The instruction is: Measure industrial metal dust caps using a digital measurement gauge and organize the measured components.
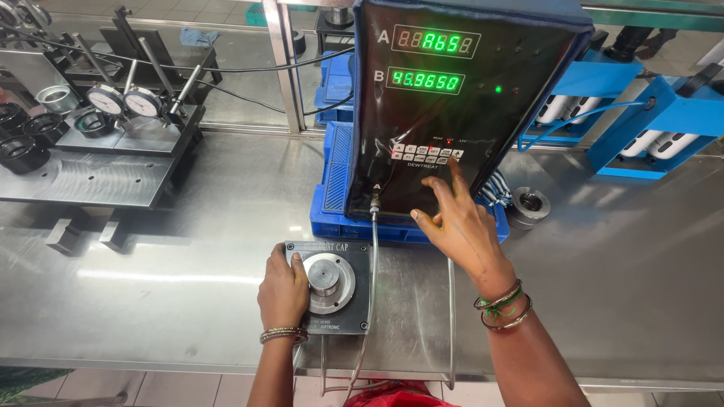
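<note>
My left hand grips the round metal gauge plug on its dark base plate. My right hand is open, index fingertip touching the black readout unit's keypad.

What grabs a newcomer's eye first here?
The black readout box at top centre, with two glowing green number rows, where the right hand reaches to its keypad. Below it, the left hand rests on a round metal gauge fixture on the steel bench.

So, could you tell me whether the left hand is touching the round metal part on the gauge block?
Touching. The head view shows the left hand resting against the part's left edge.
</note>
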